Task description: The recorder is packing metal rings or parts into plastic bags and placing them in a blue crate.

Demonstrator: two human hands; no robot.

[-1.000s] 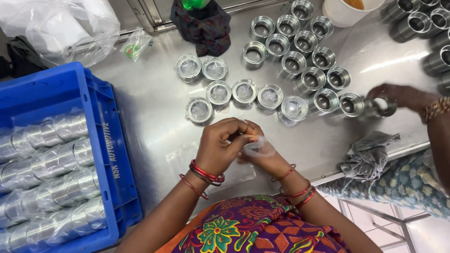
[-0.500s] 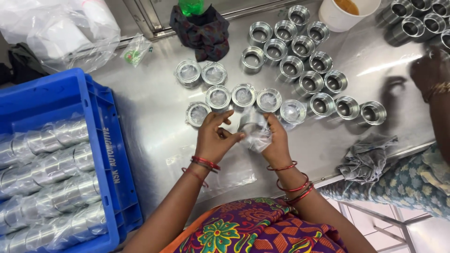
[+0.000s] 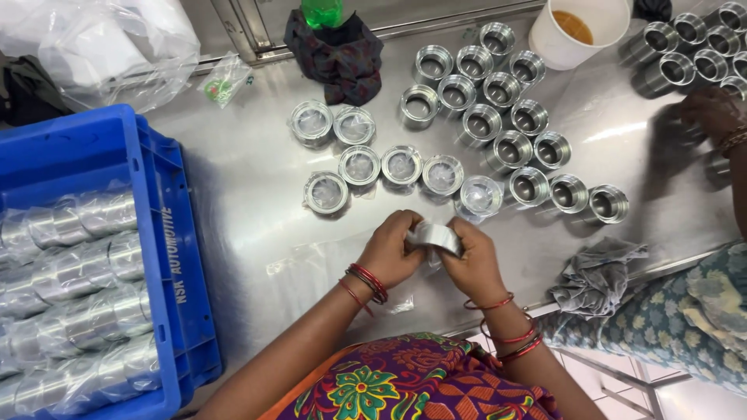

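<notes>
We hold a short metal ring (image 3: 436,236) between both hands above the near edge of the steel surface (image 3: 249,187). Our left hand (image 3: 391,250) curls around its left side and our right hand (image 3: 469,260) grips its right side, fingers closed on it; a thin clear film seems to cover the ring, though the glare makes that hard to tell. Just beyond our hands stands a row of rings wrapped in clear plastic (image 3: 402,166), with two more wrapped ones (image 3: 333,124) set farther back. To the right of these, bare metal rings (image 3: 510,117) stand upright in close diagonal rows. A flat clear plastic bag (image 3: 315,268) lies on the surface under our left wrist. At the left, a blue crate (image 3: 167,257) holds bagged rolls of rings (image 3: 70,288). A grey cloth (image 3: 599,272) lies crumpled at the right edge of the surface. A white cup (image 3: 603,31) with brown liquid stands at the far side, near a dark cloth (image 3: 338,50) around a green bottle (image 3: 321,12). Another person's hand (image 3: 712,113) rests among more rings at the far right.
</notes>
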